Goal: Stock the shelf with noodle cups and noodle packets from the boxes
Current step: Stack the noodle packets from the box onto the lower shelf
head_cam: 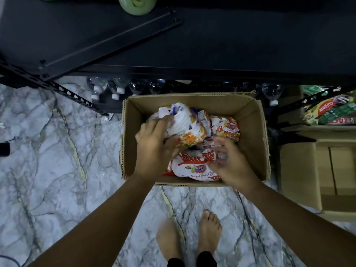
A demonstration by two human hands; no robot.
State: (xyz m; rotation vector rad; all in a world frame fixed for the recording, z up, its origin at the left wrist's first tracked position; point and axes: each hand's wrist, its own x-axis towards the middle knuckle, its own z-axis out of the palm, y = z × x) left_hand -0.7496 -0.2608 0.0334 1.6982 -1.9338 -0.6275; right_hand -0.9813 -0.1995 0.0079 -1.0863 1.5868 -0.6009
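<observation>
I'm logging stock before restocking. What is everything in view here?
noodle packets: several, white, orange and red, in the open box
open box: one, brown cardboard, on the floor at centre
second box: one, brown cardboard, on the floor at right
water bottles: several, clear with white caps, under the shelf behind the open box
toothpaste cartons: a few, red and green, low at right
shelf: one, black, across the top
floor: grey-white marble
feet: two, bare, at the bottom
left hand: one, grips noodle packets in the open box
right hand: one, blurred, over the near packets
</observation>
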